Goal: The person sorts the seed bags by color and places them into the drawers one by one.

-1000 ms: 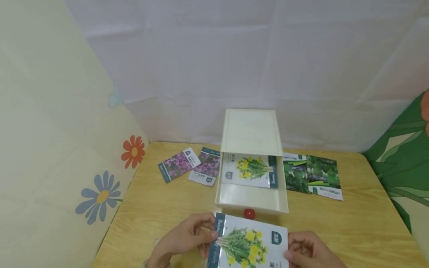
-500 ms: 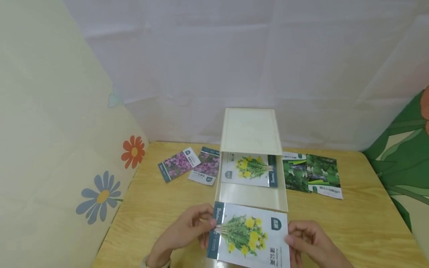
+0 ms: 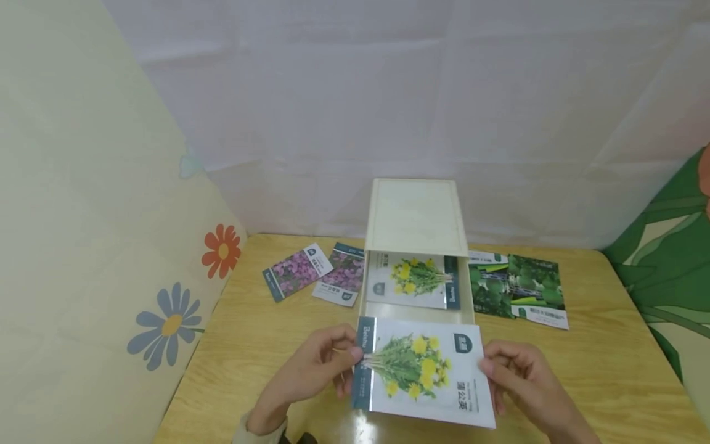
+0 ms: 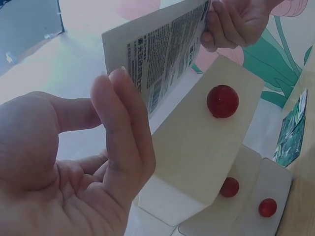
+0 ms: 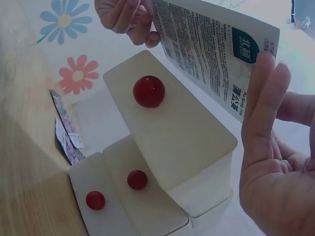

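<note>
A white seed packet with yellow dandelions on its front (image 3: 413, 370) is held in front of a pulled-out drawer (image 3: 466, 316). My left hand (image 3: 324, 364) pinches its dark-banded left edge between thumb and fingers. At the opposite edge, my right hand (image 3: 521, 376) pinches it the same way. The packet's printed back (image 4: 172, 51) faces the drawer front (image 4: 192, 137) with its red knob (image 4: 223, 101) in the left wrist view. Inside the drawer lies another dandelion packet (image 3: 413, 282), partly under the cabinet's top.
The cream cabinet (image 3: 416, 216) has two more drawers with red knobs (image 5: 137, 180) below. Two purple-flower packets (image 3: 296, 272) lie left of it on the wooden table (image 3: 238, 345). Green-leaf packets (image 3: 538, 287) lie to its right. A white cloth (image 3: 344, 111) hangs behind.
Both hands have raised the dandelion packet up and away from the person, toward the drawer. It now overlaps the drawer's front and hides the red knob in the head view.
</note>
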